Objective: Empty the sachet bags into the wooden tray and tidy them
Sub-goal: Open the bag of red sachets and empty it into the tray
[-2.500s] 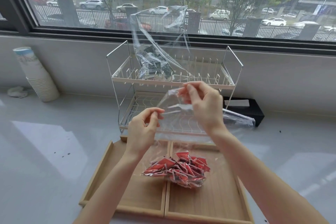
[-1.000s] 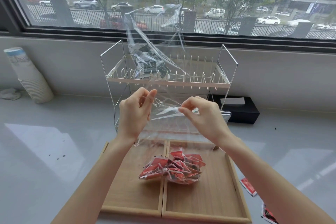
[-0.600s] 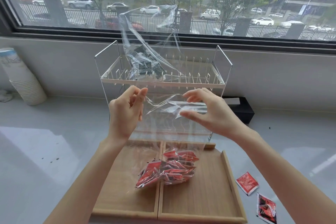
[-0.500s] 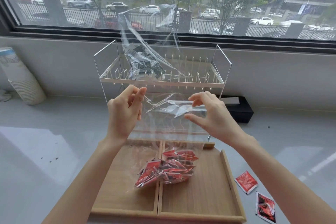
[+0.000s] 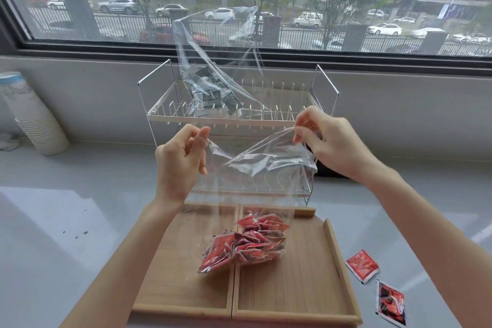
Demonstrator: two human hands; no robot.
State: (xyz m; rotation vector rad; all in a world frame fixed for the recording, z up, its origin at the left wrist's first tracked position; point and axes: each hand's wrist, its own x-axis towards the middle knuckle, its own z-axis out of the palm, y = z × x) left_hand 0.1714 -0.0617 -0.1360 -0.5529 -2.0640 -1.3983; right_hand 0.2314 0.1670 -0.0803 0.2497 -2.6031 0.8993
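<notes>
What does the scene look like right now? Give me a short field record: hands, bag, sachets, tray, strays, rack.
left hand: pinching the bag's left top edge
right hand: pinching the right top edge
clear bag: mouth pulled open, upright
red sachets: inside the bag's bottom, over the tray divider
wooden tray: two compartments, no loose sachets
stray sachets: two on the counter, right of the tray
wire rack: second bag of dark sachets on top tier

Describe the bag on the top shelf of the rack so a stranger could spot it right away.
Find the white wire rack under the window, behind the wooden tray. On its top shelf stands a clear bag, its mouth up. Its sachets are black and white; the bag in the hands holds red ones.
</notes>
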